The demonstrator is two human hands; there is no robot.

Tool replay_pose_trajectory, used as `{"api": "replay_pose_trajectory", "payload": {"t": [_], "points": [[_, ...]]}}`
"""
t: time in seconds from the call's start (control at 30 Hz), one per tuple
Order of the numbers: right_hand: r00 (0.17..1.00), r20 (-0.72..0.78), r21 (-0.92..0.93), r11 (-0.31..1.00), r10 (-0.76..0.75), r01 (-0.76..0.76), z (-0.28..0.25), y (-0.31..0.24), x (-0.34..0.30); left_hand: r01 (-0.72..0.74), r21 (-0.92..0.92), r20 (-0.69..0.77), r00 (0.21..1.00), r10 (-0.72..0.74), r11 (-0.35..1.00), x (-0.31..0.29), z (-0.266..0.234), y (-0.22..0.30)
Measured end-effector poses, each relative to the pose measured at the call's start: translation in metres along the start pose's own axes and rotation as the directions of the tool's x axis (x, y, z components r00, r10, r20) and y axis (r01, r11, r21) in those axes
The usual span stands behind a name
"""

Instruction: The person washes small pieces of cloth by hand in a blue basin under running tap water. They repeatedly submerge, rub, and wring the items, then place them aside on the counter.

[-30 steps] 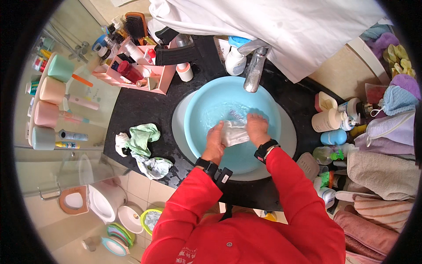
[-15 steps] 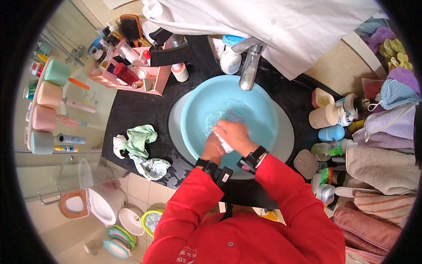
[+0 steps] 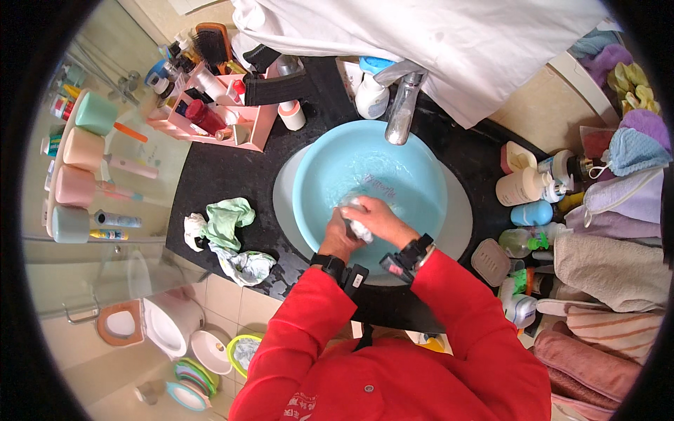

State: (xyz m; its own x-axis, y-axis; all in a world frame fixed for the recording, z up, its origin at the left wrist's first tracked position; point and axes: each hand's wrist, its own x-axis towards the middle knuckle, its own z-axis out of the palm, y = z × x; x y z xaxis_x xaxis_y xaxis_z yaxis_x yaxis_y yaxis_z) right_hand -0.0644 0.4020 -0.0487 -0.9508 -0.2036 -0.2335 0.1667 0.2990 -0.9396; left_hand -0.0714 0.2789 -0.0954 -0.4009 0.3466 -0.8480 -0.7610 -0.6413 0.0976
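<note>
While both red sleeves (image 3: 456, 291) reach in from the lower edge, the two hands meet over a light-blue basin (image 3: 423, 186). Left hand (image 3: 339, 237): on the near side of the basin, fingers curled, bunched white cloth (image 3: 361, 232) pressed against it. Right hand (image 3: 382, 221): laid across from the other side, fingers bent over the same cloth. Grip: both closed, cloth squeezed between them (exact place of each fingertip cannot be told, as the fingers overlap). Cloth position: inside the basin's outline, nearer its front edge; part shows above the fingers, part below. Whether it touches the water (image 3: 372, 165) cannot be told.

Each wrist carries a black strap. Basin sits in a white sink (image 3: 460, 217) set in a black counter (image 3: 239, 165); metal faucet (image 3: 403, 116) overhangs its back rim. White bottle (image 3: 372, 98) with blue top stands just left of the faucet.

Left on the counter: a crumpled green cloth (image 3: 226, 219), with a white patterned cloth (image 3: 247, 266) touching it on the near side. Behind these, a pink organizer (image 3: 265, 128) full of small containers. Right side: pump bottle (image 3: 518, 189), blue bottle (image 3: 531, 213) and soap dish (image 3: 491, 262); beige towel (image 3: 611, 270) farther right.
</note>
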Motion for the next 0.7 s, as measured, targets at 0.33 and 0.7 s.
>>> {"api": "replay_pose_trajectory", "payload": {"t": [0.33,0.7], "points": [[0.905,-0.425,-0.794,0.476,0.009,-0.378,-0.052,0.044,0.017,-0.303,0.297,0.049,0.952,0.302,0.906,-0.014,0.013,0.003],[0.996,0.081,0.175,0.984,-0.031,0.016,-0.014,-0.013,0.002,-0.168,0.244,0.066,0.985,0.157,0.955,0.001,0.004,0.005]]}}
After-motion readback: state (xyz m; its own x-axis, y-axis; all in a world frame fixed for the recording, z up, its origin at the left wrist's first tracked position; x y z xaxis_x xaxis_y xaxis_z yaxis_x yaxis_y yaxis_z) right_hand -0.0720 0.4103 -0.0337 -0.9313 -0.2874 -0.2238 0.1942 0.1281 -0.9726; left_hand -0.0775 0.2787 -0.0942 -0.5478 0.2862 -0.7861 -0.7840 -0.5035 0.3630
